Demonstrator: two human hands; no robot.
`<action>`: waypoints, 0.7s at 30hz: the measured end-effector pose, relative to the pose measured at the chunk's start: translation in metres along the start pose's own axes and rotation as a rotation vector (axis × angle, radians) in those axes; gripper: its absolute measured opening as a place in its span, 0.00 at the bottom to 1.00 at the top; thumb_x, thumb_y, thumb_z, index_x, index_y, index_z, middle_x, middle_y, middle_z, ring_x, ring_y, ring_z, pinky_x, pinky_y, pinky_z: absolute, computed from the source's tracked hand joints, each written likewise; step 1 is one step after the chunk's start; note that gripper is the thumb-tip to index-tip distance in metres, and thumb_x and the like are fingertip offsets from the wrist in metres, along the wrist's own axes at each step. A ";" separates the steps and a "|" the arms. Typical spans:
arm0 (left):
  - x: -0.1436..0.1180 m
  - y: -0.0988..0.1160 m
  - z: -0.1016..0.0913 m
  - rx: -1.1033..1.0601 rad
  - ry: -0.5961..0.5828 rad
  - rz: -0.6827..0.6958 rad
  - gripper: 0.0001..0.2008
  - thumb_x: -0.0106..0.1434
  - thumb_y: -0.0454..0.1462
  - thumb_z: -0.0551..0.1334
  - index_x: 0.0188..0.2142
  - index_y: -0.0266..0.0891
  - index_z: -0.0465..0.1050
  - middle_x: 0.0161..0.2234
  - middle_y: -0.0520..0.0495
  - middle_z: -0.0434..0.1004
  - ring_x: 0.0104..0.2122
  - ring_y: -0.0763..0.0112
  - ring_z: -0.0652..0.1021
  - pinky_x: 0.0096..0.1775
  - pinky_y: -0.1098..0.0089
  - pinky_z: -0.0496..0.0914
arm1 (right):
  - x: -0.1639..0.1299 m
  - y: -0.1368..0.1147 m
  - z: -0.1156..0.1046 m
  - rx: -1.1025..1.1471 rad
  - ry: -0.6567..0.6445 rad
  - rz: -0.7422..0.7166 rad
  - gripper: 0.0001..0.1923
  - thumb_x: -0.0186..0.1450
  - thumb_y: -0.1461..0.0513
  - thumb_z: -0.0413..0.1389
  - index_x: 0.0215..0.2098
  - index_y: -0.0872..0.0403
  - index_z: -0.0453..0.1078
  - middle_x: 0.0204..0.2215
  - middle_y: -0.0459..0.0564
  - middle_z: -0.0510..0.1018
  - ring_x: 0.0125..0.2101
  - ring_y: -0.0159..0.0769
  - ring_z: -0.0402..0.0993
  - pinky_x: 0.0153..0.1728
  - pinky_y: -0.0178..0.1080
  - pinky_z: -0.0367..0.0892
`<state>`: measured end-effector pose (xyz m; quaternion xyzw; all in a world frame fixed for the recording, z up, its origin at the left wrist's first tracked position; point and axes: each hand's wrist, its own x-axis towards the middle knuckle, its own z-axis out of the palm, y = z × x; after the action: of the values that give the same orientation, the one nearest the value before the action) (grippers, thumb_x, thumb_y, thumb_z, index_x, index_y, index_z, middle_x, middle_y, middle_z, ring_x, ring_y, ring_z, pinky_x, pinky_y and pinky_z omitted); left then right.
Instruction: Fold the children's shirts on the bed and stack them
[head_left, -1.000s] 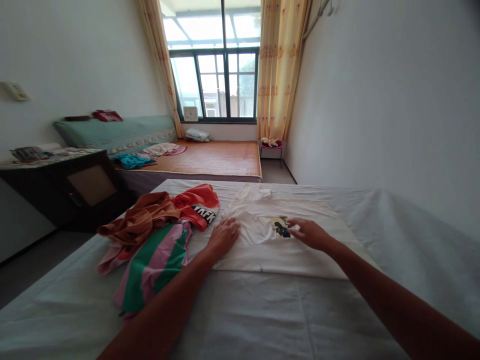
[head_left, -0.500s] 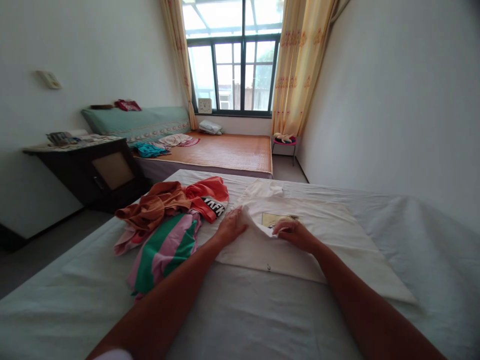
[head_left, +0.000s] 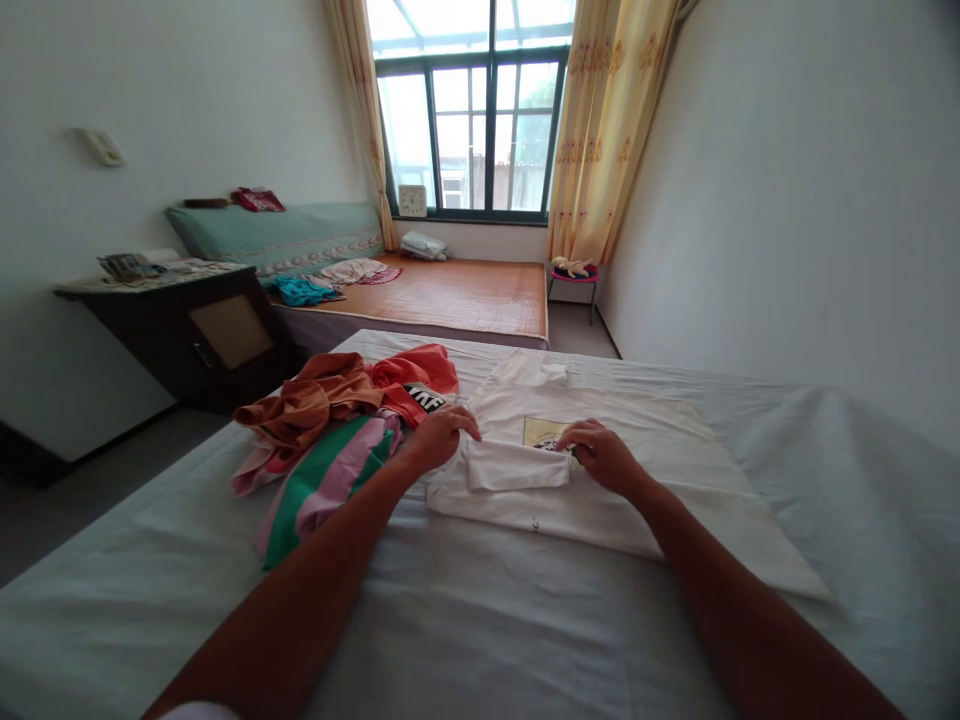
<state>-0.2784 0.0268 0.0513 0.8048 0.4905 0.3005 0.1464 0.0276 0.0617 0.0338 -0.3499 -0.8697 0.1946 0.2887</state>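
On the bed (head_left: 487,620) in this small room, my left hand (head_left: 439,437) and right hand (head_left: 600,455) each pinch the white shirt's (head_left: 637,470) folded sleeve (head_left: 516,466), clothes pile (head_left: 337,430) left of my grip.

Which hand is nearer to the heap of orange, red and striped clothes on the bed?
Left. The left hand rests at the white T-shirt's edge, right beside the heap of clothes; the right hand lies farther off, on the shirt's middle.

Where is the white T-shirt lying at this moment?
The white T-shirt lies flat on the bed sheet, centre of the head view, under both hands, right of the pile of coloured clothes.
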 end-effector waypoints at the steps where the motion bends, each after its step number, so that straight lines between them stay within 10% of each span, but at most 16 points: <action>1: 0.000 0.005 0.004 0.032 0.056 -0.001 0.24 0.50 0.21 0.49 0.33 0.41 0.80 0.39 0.49 0.78 0.42 0.70 0.75 0.51 0.68 0.66 | 0.001 -0.006 0.003 -0.027 0.034 -0.011 0.22 0.56 0.73 0.46 0.37 0.49 0.77 0.39 0.49 0.78 0.43 0.38 0.70 0.48 0.44 0.64; 10: -0.021 0.033 0.078 0.354 -0.151 0.013 0.28 0.68 0.48 0.47 0.62 0.35 0.56 0.63 0.37 0.55 0.62 0.56 0.56 0.60 0.55 0.51 | -0.007 -0.019 0.047 -0.238 -0.244 0.004 0.27 0.69 0.51 0.39 0.64 0.49 0.53 0.62 0.50 0.59 0.62 0.40 0.52 0.61 0.47 0.47; 21: -0.023 0.033 0.072 0.341 -0.164 0.011 0.26 0.68 0.48 0.47 0.61 0.41 0.58 0.63 0.41 0.56 0.63 0.57 0.56 0.61 0.54 0.49 | -0.050 0.105 -0.032 -0.598 -0.082 0.620 0.28 0.68 0.48 0.37 0.64 0.45 0.52 0.65 0.47 0.54 0.64 0.41 0.47 0.61 0.53 0.45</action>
<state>-0.2180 -0.0044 0.0051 0.8424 0.5164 0.1471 0.0456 0.1294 0.1014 -0.0174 -0.6547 -0.7524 0.0254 0.0675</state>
